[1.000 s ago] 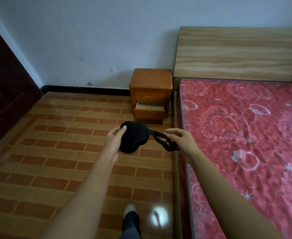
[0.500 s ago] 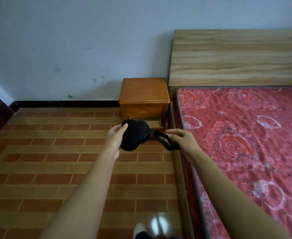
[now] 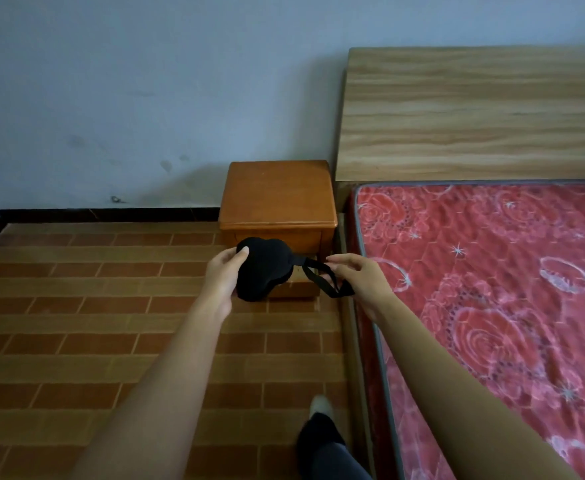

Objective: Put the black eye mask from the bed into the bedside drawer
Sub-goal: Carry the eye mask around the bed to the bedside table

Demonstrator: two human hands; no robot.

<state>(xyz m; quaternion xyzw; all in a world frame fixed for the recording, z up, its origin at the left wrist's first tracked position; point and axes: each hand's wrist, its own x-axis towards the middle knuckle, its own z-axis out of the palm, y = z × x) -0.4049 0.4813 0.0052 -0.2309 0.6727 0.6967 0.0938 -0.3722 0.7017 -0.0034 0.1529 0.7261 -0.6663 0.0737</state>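
Black eye mask (image 3: pixel 263 268) held in mid-air in front of wooden bedside cabinet (image 3: pixel 279 199), above open lower drawer (image 3: pixel 296 287); padded lobed body pinched by left hand (image 3: pixel 222 275), elastic strap (image 3: pixel 322 277) pinched by right hand (image 3: pixel 357 277). Judged light, soft and floppy, not fragile; best gripped at padded body, with loose strap gathered clear of drawer edge.

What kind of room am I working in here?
Most likely a bedroom: a bed with a red patterned mattress and a wooden headboard stands against the wall, with a small wooden bedside table beside it on a brick-patterned tile floor.
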